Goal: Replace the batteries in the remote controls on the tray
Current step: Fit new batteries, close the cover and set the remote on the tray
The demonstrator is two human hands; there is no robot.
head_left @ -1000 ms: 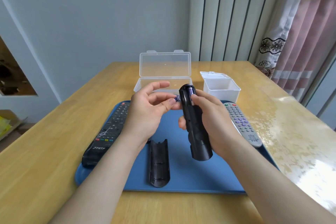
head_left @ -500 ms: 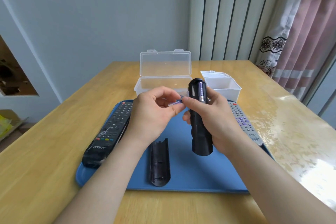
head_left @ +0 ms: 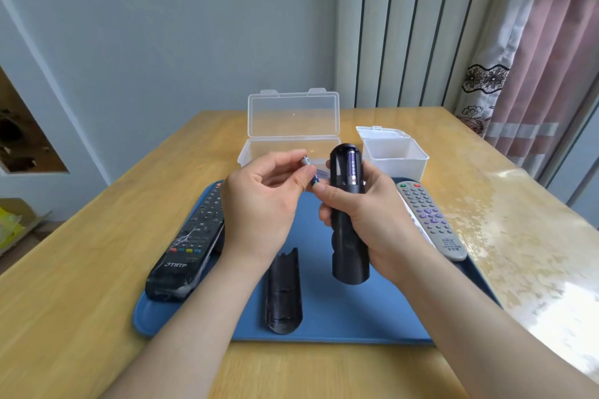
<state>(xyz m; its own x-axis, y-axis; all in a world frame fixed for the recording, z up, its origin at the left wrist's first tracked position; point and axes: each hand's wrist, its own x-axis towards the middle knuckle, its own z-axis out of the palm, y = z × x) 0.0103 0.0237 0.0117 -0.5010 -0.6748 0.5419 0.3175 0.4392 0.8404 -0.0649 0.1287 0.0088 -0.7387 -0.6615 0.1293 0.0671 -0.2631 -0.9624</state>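
My right hand (head_left: 366,217) grips a black remote (head_left: 347,220) upright above the blue tray (head_left: 340,317), its open battery bay facing me with one battery (head_left: 352,168) still inside. My left hand (head_left: 262,204) pinches a small battery (head_left: 310,172) just left of the remote's top; my right thumb touches its lower end. The remote's black battery cover (head_left: 283,291) lies on the tray near the front edge. A black THTF remote (head_left: 191,243) lies on the tray's left side and a grey remote (head_left: 429,220) on its right.
Behind the tray on the wooden table (head_left: 81,301) stand a clear plastic box (head_left: 291,126) with its lid raised and a smaller white open box (head_left: 393,155). Curtains hang at the far right.
The remote was raised and turned more upright. My left hand closed its fingers on a battery and drew it out leftward from the remote's top.
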